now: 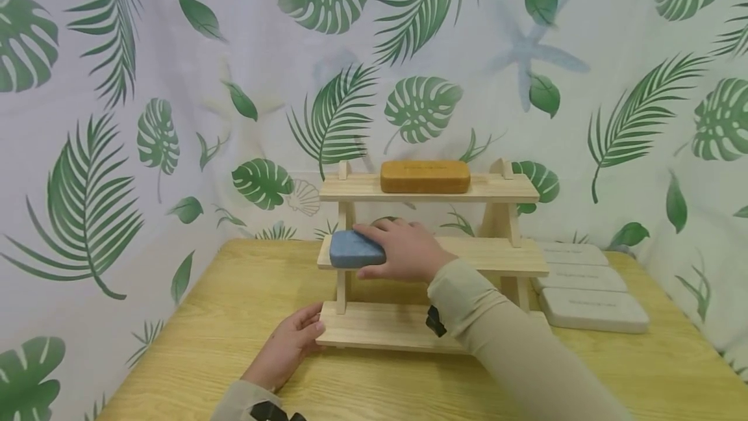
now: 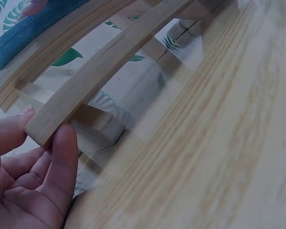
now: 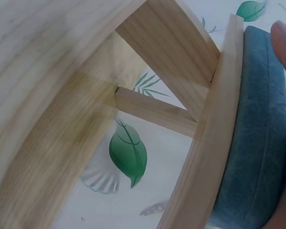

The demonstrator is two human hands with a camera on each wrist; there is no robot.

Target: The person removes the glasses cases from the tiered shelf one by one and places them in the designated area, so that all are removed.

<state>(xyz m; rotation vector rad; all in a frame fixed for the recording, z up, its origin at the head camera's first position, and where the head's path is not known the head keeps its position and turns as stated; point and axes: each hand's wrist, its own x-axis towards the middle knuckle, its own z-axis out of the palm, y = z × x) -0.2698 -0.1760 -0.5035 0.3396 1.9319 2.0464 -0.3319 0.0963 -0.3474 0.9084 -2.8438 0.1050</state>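
Note:
My right hand (image 1: 407, 252) grips a blue glasses case (image 1: 355, 250) from its right side, fingers over the back edge and thumb along the front. The case lies flat at the left end of the middle step of a three-step wooden display shelf (image 1: 409, 330). In the right wrist view the blue case (image 3: 251, 129) sits against the board, partly hidden by the hand. At the bottom step's left end, my left hand (image 1: 290, 348) pinches the board (image 2: 62, 105) between thumb and fingers. An orange glasses case (image 1: 425, 177) rests on the top step.
Several beige cases (image 1: 593, 310) lie in a row on the wooden table (image 1: 245, 291), right of the shelf. Behind stands a white cloth (image 1: 251, 141) printed with green leaves, which also runs along the left side.

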